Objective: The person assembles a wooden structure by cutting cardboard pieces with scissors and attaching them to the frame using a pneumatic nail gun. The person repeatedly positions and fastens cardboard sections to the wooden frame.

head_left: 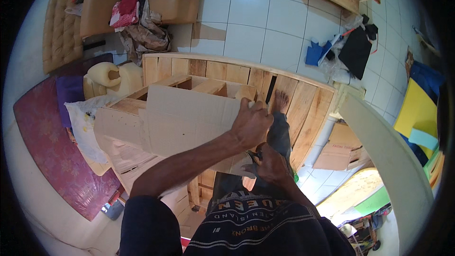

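Observation:
A large sheet of brown cardboard (189, 118) lies over a wooden slatted frame (208, 69) in front of me. My left hand (251, 124) is closed on the right end of the cardboard, its forearm reaching across the sheet. Just below it, my right hand (274, 165) is closed around a dark-handled tool (259, 153) at the cardboard's lower right edge. The tool's working end is mostly hidden, so I cannot make out its exact kind. A folded cardboard flap (118, 125) extends to the left.
My bare foot (281, 99) rests on the planks. A tan sofa (175, 0) with clothes (128, 9) is at the far left, beside a maroon mattress (61, 137). Black and blue scraps (355, 52) lie on the tiles at right, near a cardboard box (337, 147) and a curved pale panel (393, 147).

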